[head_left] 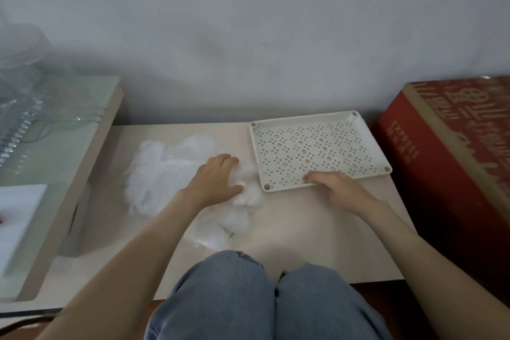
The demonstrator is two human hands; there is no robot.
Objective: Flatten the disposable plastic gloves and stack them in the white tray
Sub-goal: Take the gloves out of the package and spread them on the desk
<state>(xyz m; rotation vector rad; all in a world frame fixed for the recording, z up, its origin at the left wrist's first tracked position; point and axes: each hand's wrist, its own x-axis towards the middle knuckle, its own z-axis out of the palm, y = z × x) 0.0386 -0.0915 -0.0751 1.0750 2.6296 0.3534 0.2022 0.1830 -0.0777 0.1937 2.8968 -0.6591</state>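
Observation:
A crumpled heap of clear disposable plastic gloves (160,171) lies on the pale low table, left of centre. My left hand (214,179) rests on the heap's right side, fingers spread, thumb against a bunched glove (248,196); whether it grips that glove is unclear. The white perforated tray (369,143) sits at the back right with nothing in it. My right hand (335,183) lies at the tray's near edge, fingertips curled onto its rim.
A red cardboard box (452,152) stands right of the tray. A taller glass-topped side table (55,146) with clear plastic bags stands at the left. My knees in blue jeans (265,298) are at the table's near edge. A wall runs behind.

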